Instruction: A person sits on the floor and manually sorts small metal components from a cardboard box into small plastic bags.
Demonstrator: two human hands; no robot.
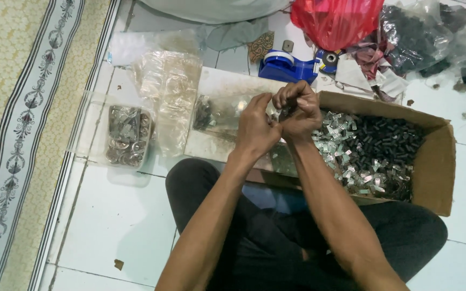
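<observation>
The cardboard box (438, 161) at your right knee holds the stock — silver clips (346, 156) and black pieces (392, 141). You're mid-assembly: left hand (255, 126) and right hand (297, 110) pinched together on a small part, mostly hidden. Next calls for steady fingertip pressure.

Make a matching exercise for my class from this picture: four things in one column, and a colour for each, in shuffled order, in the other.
Things:
1. tape dispenser
2. plastic bag at the top
3. box
4. floor tiles

Colours:
A. brown
B. white
C. blue
D. red

Pairs: 1-C, 2-D, 3-A, 4-B
</observation>
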